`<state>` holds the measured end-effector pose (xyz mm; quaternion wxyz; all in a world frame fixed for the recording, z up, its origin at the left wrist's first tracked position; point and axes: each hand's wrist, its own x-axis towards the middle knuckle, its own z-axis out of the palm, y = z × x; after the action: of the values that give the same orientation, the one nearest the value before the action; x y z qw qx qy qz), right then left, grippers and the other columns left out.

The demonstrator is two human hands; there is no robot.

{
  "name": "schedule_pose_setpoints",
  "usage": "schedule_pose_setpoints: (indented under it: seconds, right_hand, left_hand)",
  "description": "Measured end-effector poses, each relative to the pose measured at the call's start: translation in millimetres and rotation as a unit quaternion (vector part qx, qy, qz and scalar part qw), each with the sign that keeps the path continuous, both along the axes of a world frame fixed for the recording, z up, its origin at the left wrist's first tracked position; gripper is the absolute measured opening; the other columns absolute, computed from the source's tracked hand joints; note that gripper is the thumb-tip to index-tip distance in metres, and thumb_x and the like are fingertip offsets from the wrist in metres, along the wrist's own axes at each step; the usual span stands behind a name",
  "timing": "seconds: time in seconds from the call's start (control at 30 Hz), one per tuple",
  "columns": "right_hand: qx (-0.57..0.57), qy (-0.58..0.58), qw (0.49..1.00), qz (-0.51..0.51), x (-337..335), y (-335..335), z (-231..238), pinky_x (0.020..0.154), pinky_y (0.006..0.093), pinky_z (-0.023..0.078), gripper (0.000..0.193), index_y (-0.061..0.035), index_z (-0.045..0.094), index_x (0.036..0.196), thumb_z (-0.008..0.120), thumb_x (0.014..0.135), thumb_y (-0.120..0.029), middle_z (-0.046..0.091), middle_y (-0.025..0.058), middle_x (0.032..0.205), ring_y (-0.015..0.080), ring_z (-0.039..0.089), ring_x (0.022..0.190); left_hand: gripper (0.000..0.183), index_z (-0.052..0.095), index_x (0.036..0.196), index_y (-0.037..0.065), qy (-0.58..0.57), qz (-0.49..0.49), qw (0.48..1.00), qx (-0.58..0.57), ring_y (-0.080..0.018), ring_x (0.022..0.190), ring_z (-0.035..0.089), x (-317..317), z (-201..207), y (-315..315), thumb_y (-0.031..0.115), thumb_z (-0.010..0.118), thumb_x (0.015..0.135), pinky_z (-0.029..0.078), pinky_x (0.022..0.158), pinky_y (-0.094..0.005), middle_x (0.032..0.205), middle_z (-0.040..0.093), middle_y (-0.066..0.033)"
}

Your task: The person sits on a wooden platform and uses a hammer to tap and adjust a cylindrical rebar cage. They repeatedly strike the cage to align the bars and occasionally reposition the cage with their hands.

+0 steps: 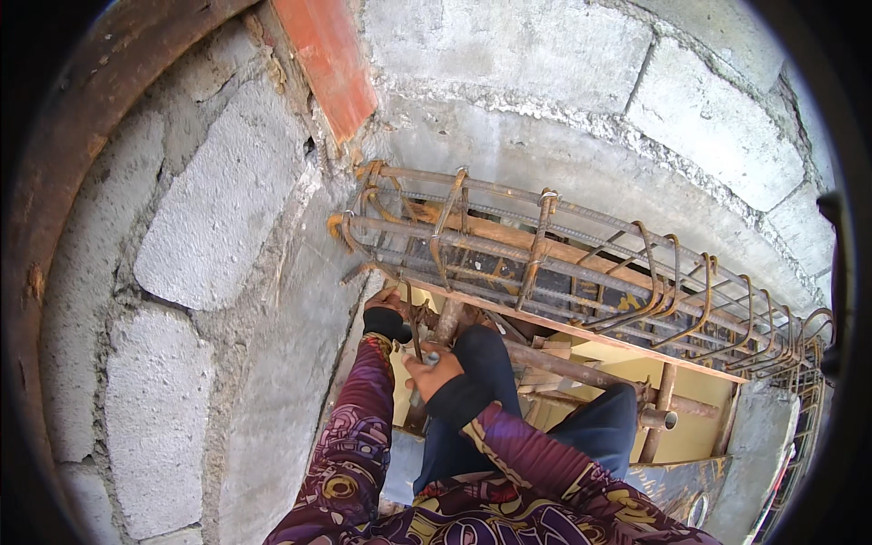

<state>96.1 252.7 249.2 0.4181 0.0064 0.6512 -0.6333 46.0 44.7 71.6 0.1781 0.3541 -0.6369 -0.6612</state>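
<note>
Just this side of the rusty, ribbed rebar cage (545, 218), our right hand (438, 372) pinches a slim, dark rod (414, 331); our left hand (385, 302) is by its upper end, but we cannot tell its grip.

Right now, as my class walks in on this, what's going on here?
A person in a patterned purple top is working bare-handed at the left end of a rusty rebar cage, which lies along a concrete-block wall. The left hand is just below that end. The right hand is lower, by a thin rusty rod; the exact grip of either hand is hard to make out. A rusty pipe shows below the cage.
</note>
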Motion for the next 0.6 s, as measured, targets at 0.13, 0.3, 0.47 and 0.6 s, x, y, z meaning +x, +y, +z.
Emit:
schedule_pose_setpoints:
  seconds: [0.13,0.3,0.47,0.6]
  right_hand:
    - [-0.108,-0.171,0.974,-0.099,1,3,9,0.055,0.0340,0.056,0.030,-0.0026,0.060,0.109,0.066,0.089,-0.024,0.059,0.0051,0.080,0.0217,0.067,0.066]
    - [-0.132,-0.215,0.955,-0.154,-14,15,19,0.071,0.0453,0.060,0.049,0.0029,0.056,0.111,0.067,0.089,-0.039,0.058,0.0132,0.087,0.0272,0.067,0.080]
    - [-0.144,-0.280,0.935,-0.163,-18,16,18,0.076,0.0480,0.058,0.058,0.0067,0.056,0.109,0.065,0.088,-0.047,0.058,0.0149,0.090,0.0277,0.066,0.081]
    - [-0.159,-0.279,0.942,-0.101,-1,46,21,0.076,0.0479,0.058,0.052,0.0068,0.059,0.103,0.063,0.091,-0.044,0.057,0.0133,0.088,0.0289,0.067,0.082]
  left_hand:
    - [0.030,0.069,0.107,0.000,0.023,-0.028,0.989,-0.143,-0.0139,0.072,0.062,-1,-4,-11,0.017,0.074,0.083,0.050,0.068,-0.0281,0.089,0.070,-0.0074]
    - [0.037,0.073,0.092,0.004,-0.054,-0.029,0.946,-0.318,-0.0231,0.071,0.065,4,0,-19,0.035,0.081,0.073,0.051,0.068,-0.0334,0.082,0.068,-0.0129]
    - [0.039,0.074,0.084,0.006,-0.109,-0.012,0.916,-0.386,-0.0239,0.070,0.066,7,21,-20,0.041,0.082,0.070,0.051,0.067,-0.0332,0.077,0.069,-0.0105]
    - [0.043,0.072,0.075,0.006,-0.088,0.036,0.904,-0.418,-0.0272,0.065,0.064,3,18,-20,0.048,0.079,0.071,0.050,0.064,-0.0350,0.070,0.066,-0.0118]
